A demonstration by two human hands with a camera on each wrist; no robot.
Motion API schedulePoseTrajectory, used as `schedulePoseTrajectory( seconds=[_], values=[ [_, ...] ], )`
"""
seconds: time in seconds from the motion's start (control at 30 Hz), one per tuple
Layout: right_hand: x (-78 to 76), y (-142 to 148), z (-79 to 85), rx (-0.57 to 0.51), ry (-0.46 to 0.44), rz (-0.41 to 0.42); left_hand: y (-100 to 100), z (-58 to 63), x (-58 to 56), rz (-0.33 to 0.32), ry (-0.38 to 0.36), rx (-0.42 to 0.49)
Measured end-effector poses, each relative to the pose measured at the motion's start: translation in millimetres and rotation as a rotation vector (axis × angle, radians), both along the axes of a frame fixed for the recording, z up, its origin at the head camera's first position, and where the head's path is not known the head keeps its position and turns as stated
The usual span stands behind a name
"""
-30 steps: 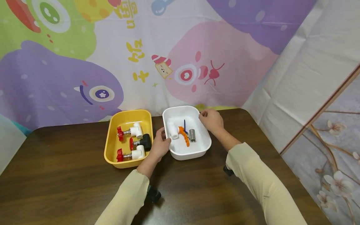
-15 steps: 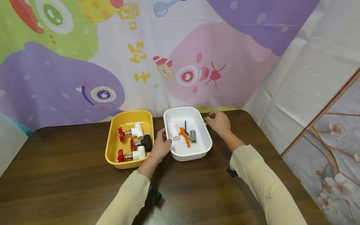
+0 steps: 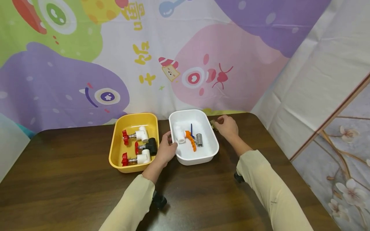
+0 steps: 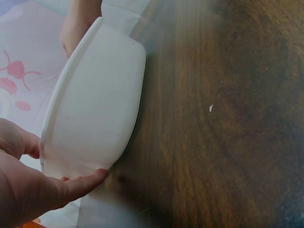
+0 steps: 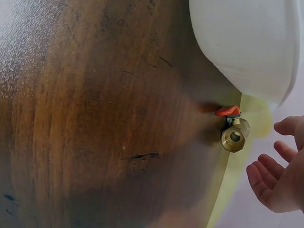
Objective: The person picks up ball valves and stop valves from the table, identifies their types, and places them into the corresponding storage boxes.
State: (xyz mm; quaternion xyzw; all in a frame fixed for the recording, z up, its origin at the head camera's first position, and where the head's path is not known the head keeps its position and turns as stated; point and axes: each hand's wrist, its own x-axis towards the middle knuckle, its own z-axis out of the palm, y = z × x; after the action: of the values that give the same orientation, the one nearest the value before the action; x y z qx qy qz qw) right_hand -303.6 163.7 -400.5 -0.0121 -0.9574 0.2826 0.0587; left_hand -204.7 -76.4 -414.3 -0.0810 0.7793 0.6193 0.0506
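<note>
Table: dark wood-grain table [image 3: 72, 179], its top glossy, with a small pale fleck showing in my left wrist view
Room: a cartoon backdrop [image 3: 86, 64] hangs behind the table, with purple, pink and green one-eyed blobs; a white sheet and a flower-printed panel stand to my right
Writing: yellow characters on the backdrop, too stylised for me to read; I see no brand or label on the tubs or valves
White tub [image 3: 194, 137]: sits mid-table, holding a white fitting, an orange-handled valve and a metal piece
My left hand [image 3: 164, 150]: grips the near left rim of the white tub, thumb inside, fingers curled under its wall
Brass valve [image 5: 234, 133]: small, red-handled, lies on the table just beside the tub's far right corner
My right hand [image 3: 228, 126]: fingers loosely spread and relaxed, hovering close to the brass valve, holding nothing
Yellow tub [image 3: 134, 141]: touching or just beside the white tub on its left, holding three red-handled valves
</note>
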Motion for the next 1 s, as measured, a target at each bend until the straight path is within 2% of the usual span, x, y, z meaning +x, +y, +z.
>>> schedulePoseTrajectory(
  seconds=[0.5,0.8,1.0],
  values=[
    [-2.6,1,-12.5,-0.009,0.035,0.009,-1,0.1,0.2,-0.001,0.008,0.004],
    [-4.4,-1,-22.2,-0.010,-0.025,-0.006,-1,-1.2,0.0,0.005,0.008,0.017],
    [-3.0,0,-25.6,-0.011,-0.026,-0.015,0,-2.7,-1.0,0.006,0.017,0.012]
  ],
)
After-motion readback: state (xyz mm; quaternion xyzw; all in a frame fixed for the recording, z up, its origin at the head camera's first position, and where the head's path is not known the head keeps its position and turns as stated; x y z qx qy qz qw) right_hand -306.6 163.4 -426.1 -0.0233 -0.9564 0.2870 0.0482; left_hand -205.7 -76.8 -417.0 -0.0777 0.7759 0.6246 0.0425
